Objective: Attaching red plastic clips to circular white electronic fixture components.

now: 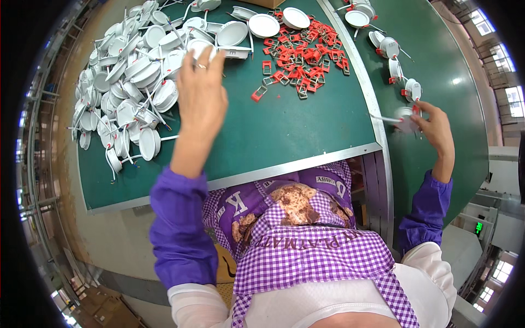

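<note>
My left hand (pixel 201 90) reaches out over the green table (pixel 284 126) to the edge of a big heap of round white lamp housings (pixel 128 82) with white wires, its fingers closing on one white housing (pixel 199 49) at the heap's near side. My right hand (pixel 437 131) is off to the right over the green conveyor belt (pixel 443 65), gripping a blurred white lamp housing (pixel 406 117) with red clips and a trailing wire. A pile of red spring clips (pixel 298 57) lies on the table between the two hands.
Several finished white housings with red clips (pixel 391 49) lie in a row on the belt beyond my right hand. A metal rail (pixel 372 104) divides table from belt. More white discs (pixel 263 24) sit at the table's far edge. My purple checked apron fills the lower middle.
</note>
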Demonstrator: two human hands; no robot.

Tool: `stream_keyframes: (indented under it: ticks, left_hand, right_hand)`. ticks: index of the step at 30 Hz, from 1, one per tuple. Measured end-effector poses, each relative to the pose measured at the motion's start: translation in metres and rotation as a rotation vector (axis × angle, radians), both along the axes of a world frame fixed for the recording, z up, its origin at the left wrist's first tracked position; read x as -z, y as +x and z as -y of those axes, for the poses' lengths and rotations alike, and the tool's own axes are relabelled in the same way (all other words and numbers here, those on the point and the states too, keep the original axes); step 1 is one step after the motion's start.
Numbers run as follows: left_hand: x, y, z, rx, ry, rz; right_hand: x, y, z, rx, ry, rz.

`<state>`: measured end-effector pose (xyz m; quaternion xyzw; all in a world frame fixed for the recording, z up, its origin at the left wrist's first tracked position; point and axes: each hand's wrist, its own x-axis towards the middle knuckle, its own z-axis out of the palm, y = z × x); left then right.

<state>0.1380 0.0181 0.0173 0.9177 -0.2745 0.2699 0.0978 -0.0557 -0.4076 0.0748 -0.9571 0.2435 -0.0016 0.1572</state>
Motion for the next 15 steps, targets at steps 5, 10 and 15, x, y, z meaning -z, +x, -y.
stream_keyframes:
  ticks: [5, 10, 15]
  left_hand:
    - [0.023, 0.047, -0.022, -0.095, 0.332, 0.151]
    - [0.023, 0.065, -0.036, -0.015, 0.304, 0.245]
    - [-0.043, 0.034, -0.034, 0.043, -0.071, 0.181]
  right_hand:
    - [0.009, 0.039, -0.088, -0.186, 0.185, 0.522]
    - [0.067, 0.109, -0.195, -0.712, 0.371, 0.455]
    - [0.101, 0.154, -0.222, -0.769, 0.177, 0.354]
